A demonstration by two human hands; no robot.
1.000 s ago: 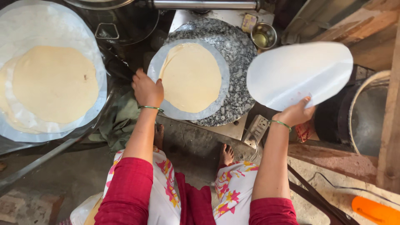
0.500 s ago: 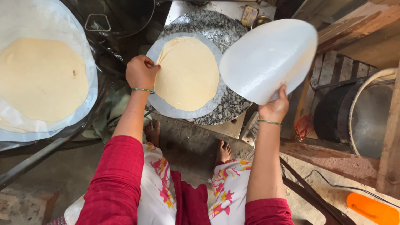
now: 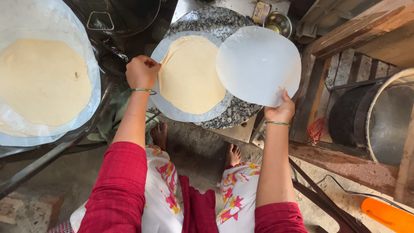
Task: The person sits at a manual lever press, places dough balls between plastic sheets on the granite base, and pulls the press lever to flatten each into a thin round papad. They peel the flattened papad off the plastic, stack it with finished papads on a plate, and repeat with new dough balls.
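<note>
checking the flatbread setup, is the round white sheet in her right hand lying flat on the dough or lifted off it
Lifted. The right hand pinches the white sheet at its lower edge, holding it tilted above the dough round, overlapping only the right side.

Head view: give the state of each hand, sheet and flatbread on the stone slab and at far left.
left hand: closed on lower sheet's edge
right hand: pinching loose sheet
loose sheet: lifted, tilted
lower sheet: flat on stone slab
flatbread: uncovered
left stack: flatbread on top

The floor (image 3: pixel 202 151) is grey, cracked and dusty. Wooden beams (image 3: pixel 345 159) lie on the right by a big dark drum (image 3: pixel 379 121). Soft daylight falls over it all
</note>
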